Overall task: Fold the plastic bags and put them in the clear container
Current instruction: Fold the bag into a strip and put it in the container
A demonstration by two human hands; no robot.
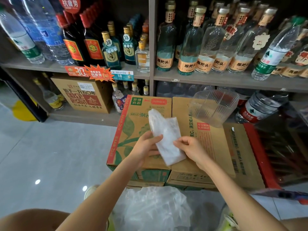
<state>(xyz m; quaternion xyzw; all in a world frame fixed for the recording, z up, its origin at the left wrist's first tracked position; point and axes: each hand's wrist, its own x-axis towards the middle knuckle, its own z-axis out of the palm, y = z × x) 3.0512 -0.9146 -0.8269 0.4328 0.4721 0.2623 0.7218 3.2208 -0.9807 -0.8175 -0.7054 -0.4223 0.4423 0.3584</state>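
Noted part-folded plastic bag (166,137) on carton (133,124), gripped at its 9 o'clock edge by left hand (145,147), pinched at 3 o'clock by right hand (193,149) fingers (180,143), clear container (215,107) at 1 o'clock; risk of slick film springing open if either grip eases.

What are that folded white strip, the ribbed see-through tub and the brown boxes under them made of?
Folded white strip: thin plastic film, translucent, crinkled, faintly glossy. Ribbed see-through tub: probably rigid clear plastic, since its fluted walls glint; glass looks unlikely. Brown boxes: matte printed cardboard, with visible flap seams.
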